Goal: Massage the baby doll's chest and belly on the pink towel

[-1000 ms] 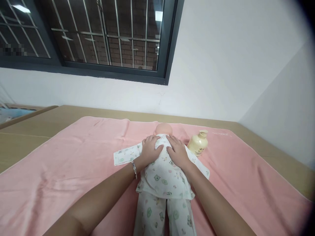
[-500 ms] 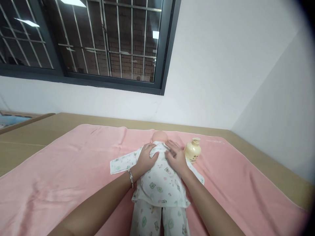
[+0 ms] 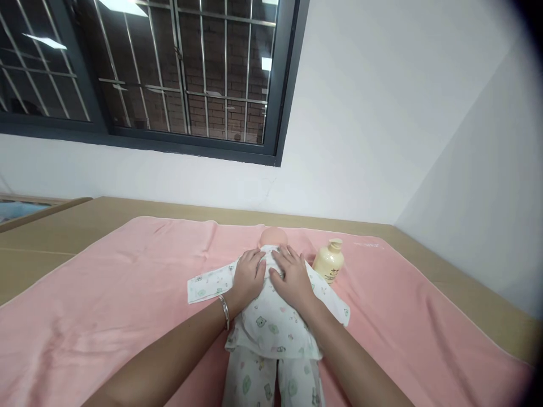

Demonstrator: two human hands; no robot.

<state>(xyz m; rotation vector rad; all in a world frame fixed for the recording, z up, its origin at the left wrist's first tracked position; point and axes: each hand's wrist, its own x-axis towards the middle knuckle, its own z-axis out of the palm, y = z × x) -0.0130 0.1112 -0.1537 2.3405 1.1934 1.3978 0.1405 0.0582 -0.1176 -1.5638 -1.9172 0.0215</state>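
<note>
A baby doll lies on a pink cloth, its head toward the wall. It wears a white printed pajama top and matching pants. My left hand, with a silver bangle on the wrist, rests flat on the left side of the top's chest. Across from it, my right hand lies on the upper chest near the collar, fingers spread. Both sleeves stretch out sideways. Just beyond my right hand stands a pale yellow pump bottle.
Under the cloth is a tan surface that meets the white wall. A dark-framed window with metal bars is above. Something light blue shows at the far left.
My right hand has moved left, from the top's right shoulder onto the middle of the upper chest. More of the right sleeve now shows. My left hand stays almost in place.
</note>
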